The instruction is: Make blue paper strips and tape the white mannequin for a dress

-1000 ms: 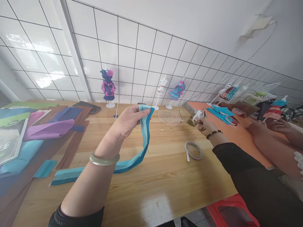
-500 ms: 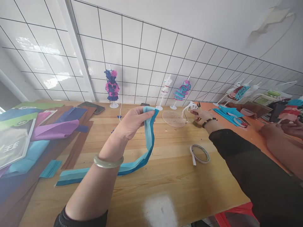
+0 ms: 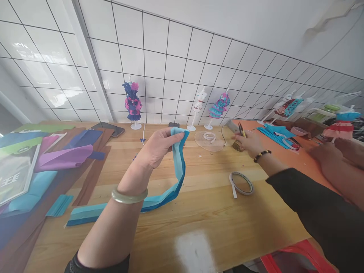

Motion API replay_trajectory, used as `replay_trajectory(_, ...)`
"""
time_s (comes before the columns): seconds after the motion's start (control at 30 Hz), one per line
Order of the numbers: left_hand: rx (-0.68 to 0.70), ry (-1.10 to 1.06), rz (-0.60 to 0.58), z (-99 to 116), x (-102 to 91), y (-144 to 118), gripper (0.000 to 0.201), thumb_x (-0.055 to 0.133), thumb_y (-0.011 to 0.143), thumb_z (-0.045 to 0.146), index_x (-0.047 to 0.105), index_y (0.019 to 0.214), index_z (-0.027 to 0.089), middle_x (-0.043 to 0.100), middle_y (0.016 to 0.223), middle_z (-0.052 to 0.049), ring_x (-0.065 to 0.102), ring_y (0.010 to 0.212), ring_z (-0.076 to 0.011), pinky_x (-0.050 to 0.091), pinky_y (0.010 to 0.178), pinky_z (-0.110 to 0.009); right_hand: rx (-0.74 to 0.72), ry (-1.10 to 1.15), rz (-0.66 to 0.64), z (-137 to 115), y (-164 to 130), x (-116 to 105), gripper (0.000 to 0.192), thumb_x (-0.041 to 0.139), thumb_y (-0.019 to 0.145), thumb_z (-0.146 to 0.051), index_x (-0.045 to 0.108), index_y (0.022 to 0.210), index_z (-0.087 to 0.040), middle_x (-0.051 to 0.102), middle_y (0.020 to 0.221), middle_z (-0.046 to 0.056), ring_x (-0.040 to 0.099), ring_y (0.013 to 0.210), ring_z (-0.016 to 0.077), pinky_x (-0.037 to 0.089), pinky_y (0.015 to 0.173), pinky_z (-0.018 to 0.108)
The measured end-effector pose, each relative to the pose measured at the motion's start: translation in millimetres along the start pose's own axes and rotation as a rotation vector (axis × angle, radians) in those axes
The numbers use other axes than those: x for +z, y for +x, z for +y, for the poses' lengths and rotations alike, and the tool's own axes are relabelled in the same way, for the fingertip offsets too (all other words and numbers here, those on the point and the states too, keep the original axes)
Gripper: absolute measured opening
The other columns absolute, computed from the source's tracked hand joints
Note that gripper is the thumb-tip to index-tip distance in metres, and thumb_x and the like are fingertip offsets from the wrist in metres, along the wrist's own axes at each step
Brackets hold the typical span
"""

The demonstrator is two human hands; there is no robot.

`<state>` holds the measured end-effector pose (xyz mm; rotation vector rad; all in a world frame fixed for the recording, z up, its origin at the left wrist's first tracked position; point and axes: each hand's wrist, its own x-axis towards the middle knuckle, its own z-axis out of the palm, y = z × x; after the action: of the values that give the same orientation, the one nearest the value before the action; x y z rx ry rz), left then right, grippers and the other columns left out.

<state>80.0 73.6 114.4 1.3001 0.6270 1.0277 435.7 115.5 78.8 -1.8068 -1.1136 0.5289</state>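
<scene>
My left hand (image 3: 163, 146) pinches one end of a folded strip of light and dark blue fabric (image 3: 179, 163) between thumb and fingers. The strip hangs down, curves over the table and runs left beneath my forearm. Farther right, my right hand (image 3: 248, 143) is closed around what look like small snips (image 3: 241, 130), dark-tipped with some yellow, pointing up. Under its fingers sits a round brownish roll (image 3: 237, 145), partly hidden. A coil of white ribbon (image 3: 209, 137) lies on a clear round plate (image 3: 201, 145) to its left.
A tape roll (image 3: 241, 183) with a loose end lies on the wooden table. Small dressed mannequins (image 3: 133, 102) stand along the tiled wall. Coloured fabrics (image 3: 64, 158) and a booklet (image 3: 19, 167) are at left. Another person's hands (image 3: 327, 153) are at right, near blue cloth (image 3: 274, 134).
The white ribbon has left my right hand and now rests on the clear plate. That hand has drawn slightly to the right. My left hand keeps its hold on the strip.
</scene>
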Motion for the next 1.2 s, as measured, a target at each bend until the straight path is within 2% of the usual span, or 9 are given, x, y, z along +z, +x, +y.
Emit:
replay_trajectory(0.1, -0.007, -0.007, -0.001, 0.7, 1.6, -0.4, 0.021, 0.064, 0.071, 0.036, 0.065, 0.077, 0.016, 0.058, 0.070, -0.001, 0.052, 0.064, -0.0108, 0.041, 0.059, -0.024, -0.030, -0.145, -0.074, 23.9, -33.2, -15.6, 0.017, 0.072, 0.062, -0.029, 0.059, 0.066, -0.018, 0.054, 0.055, -0.001, 0.040, 0.045, 0.0100, 0.031, 0.042, 0.025)
replay_trajectory(0.13, -0.009, -0.009, 0.001, 1.1, 2.4, -0.6, 0.021, 0.065, 0.070, 0.036, 0.065, 0.077, 0.016, 0.059, 0.070, -0.002, 0.052, 0.064, -0.0107, 0.041, 0.060, -0.024, -0.126, -0.301, -0.129, 33.2, -45.1, -20.6, 0.019, 0.070, 0.063, -0.032, 0.057, 0.065, -0.019, 0.053, 0.056, -0.001, 0.043, 0.049, 0.0115, 0.032, 0.045, 0.025)
replay_trajectory(0.2, -0.014, -0.008, 0.007, 1.8, 4.0, -0.9, 0.021, 0.065, 0.069, 0.035, 0.065, 0.076, 0.016, 0.059, 0.069, -0.001, 0.052, 0.063, -0.0104, 0.042, 0.061, -0.025, -0.241, -0.510, -0.194, 51.3, -68.9, -28.6, 0.021, 0.065, 0.065, -0.039, 0.056, 0.067, -0.020, 0.058, 0.063, 0.000, 0.049, 0.058, 0.0149, 0.035, 0.051, 0.026)
replay_trajectory(0.27, -0.021, 0.001, 0.014, 2.2, 5.3, -0.9, 0.021, 0.065, 0.069, 0.035, 0.065, 0.077, 0.015, 0.059, 0.069, -0.001, 0.052, 0.063, -0.0102, 0.042, 0.061, -0.025, -0.236, -0.623, -0.267, 65.6, -91.3, -33.1, 0.025, 0.060, 0.068, -0.045, 0.056, 0.074, -0.021, 0.060, 0.068, 0.001, 0.052, 0.061, 0.0168, 0.036, 0.052, 0.026)
replay_trajectory(0.43, -0.014, 0.010, 0.005, 1.3, 7.1, -0.6, 0.021, 0.065, 0.070, 0.035, 0.065, 0.078, 0.015, 0.059, 0.070, -0.002, 0.052, 0.063, -0.0105, 0.042, 0.059, -0.024, -0.246, -0.627, -0.351, 76.4, -127.2, -30.2, 0.026, 0.053, 0.072, -0.046, 0.054, 0.084, -0.023, 0.065, 0.081, 0.003, 0.058, 0.068, 0.0192, 0.040, 0.056, 0.027)
replay_trajectory(0.73, -0.021, 0.006, 0.004, 2.1, 6.3, -1.3, 0.020, 0.063, 0.073, 0.033, 0.064, 0.078, 0.015, 0.059, 0.071, -0.002, 0.052, 0.064, -0.0104, 0.042, 0.061, -0.024, -0.269, -0.875, -0.288, 70.0, -119.4, -7.3, 0.008, 0.048, 0.075, -0.029, 0.049, 0.076, -0.021, 0.062, 0.068, 0.004, 0.056, 0.059, 0.0186, 0.032, 0.049, 0.025)
replay_trajectory(1.03, -0.010, -0.014, -0.007, -0.5, 7.8, -0.1, 0.019, 0.065, 0.071, 0.034, 0.065, 0.076, 0.016, 0.059, 0.068, 0.000, 0.053, 0.062, -0.0096, 0.041, 0.059, -0.023, -0.305, -0.936, -0.095, 60.9, -88.4, -16.4, 0.017, 0.049, 0.077, -0.029, 0.053, 0.090, -0.019, 0.062, 0.083, 0.010, 0.057, 0.070, 0.0227, 0.030, 0.051, 0.027)
replay_trajectory(1.13, -0.008, 0.003, -0.021, -3.8, 11.2, 0.0, 0.020, 0.064, 0.071, 0.035, 0.066, 0.078, 0.016, 0.059, 0.068, -0.001, 0.054, 0.063, -0.0101, 0.040, 0.058, -0.024, -0.328, -0.847, -0.066, 35.2, -92.2, -6.4, 0.022, 0.051, 0.077, -0.039, 0.053, 0.085, -0.018, 0.061, 0.076, 0.007, 0.055, 0.065, 0.0197, 0.032, 0.050, 0.027)
replay_trajectory(1.2, -0.003, 0.023, -0.054, -5.3, 16.0, -0.5, 0.020, 0.063, 0.072, 0.036, 0.066, 0.076, 0.016, 0.059, 0.067, -0.001, 0.054, 0.063, -0.0103, 0.041, 0.060, -0.025, -0.345, -0.536, -0.073, 6.0, -108.3, 2.8, 0.028, 0.054, 0.075, -0.046, 0.052, 0.079, -0.019, 0.061, 0.074, 0.004, 0.053, 0.059, 0.0150, 0.035, 0.050, 0.025)
